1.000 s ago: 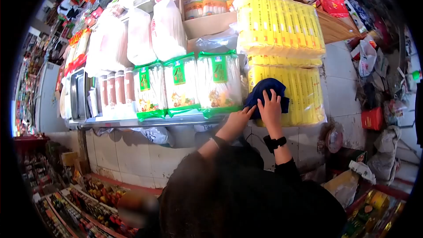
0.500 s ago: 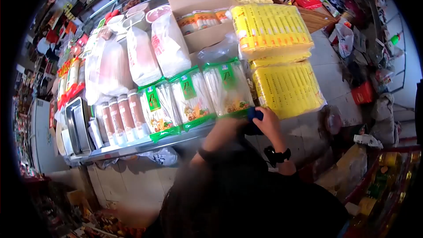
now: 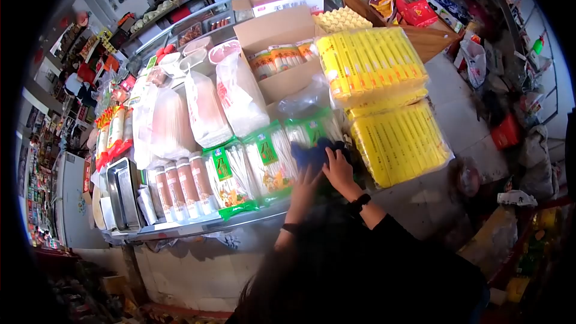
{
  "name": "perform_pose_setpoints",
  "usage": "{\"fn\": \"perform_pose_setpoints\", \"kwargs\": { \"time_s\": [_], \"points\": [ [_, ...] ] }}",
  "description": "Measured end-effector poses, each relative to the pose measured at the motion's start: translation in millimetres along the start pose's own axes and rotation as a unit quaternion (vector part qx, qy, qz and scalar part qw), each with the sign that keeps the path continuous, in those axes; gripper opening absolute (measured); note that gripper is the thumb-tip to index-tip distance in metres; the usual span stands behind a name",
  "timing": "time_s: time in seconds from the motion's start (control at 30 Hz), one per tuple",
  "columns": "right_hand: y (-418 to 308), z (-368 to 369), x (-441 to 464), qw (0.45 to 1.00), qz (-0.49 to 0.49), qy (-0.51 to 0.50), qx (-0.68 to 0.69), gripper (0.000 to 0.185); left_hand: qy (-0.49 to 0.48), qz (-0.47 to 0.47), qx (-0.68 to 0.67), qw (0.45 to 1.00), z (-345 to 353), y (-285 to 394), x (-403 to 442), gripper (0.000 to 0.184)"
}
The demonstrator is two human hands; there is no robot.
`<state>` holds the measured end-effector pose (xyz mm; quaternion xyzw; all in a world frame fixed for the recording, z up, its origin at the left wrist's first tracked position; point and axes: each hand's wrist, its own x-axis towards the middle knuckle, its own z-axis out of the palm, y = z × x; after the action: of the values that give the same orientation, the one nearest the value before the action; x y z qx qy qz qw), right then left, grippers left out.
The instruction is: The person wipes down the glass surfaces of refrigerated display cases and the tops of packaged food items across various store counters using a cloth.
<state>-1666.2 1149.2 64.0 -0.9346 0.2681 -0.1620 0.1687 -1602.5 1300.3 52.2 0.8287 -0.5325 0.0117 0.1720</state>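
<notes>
A dark blue cloth (image 3: pixel 307 156) lies spread over the rightmost green-and-white noodle packet (image 3: pixel 315 127), covering much of its front. My right hand (image 3: pixel 339 173) is at the cloth's right side, with its fingers bent over the fabric. At the cloth's lower edge, my left hand (image 3: pixel 306 187) is smeared by motion, so its fingers are unclear. Left of the cloth lie a second noodle packet (image 3: pixel 267 159) and a third noodle packet (image 3: pixel 229 177). Yellow wrapped packs (image 3: pixel 401 147) are stacked just right of my hands.
Brown-and-white rolls (image 3: pixel 179 192) and a metal tray (image 3: pixel 125 195) line the counter's left front. Behind the packets stand bagged white stacks (image 3: pixel 240 96) and an open cardboard box (image 3: pixel 288 87). An egg tray (image 3: pixel 342 20) sits farther back.
The bunched blue cloth has gone from the counter's right front edge onto the rightmost noodle packet and spread out. Both hands moved with it. The view has shifted, showing more of the far side.
</notes>
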Motion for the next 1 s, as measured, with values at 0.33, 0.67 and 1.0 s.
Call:
{"fn": "perform_pose_setpoints", "kwargs": {
  "time_s": [0.33, 0.67, 1.0],
  "points": [
    [-9.7, -32.0, 27.0, 0.995, 0.004, 0.010, 0.097, 0.047, -0.010, -0.008, 0.007, 1.000, -23.4, -3.6, 33.6, 0.062],
    [-15.2, 21.1, 74.4, 0.987, -0.105, 0.118, -0.026, 0.046, 0.039, -0.056, 0.080, 0.994, 34.5, -17.9, 66.2, 0.062],
    [-15.8, 21.5, 66.8, 0.974, -0.152, 0.166, -0.005, 0.029, 0.077, -0.080, 0.124, 0.986, 50.0, -23.0, 59.6, 0.061]
  ]
}}
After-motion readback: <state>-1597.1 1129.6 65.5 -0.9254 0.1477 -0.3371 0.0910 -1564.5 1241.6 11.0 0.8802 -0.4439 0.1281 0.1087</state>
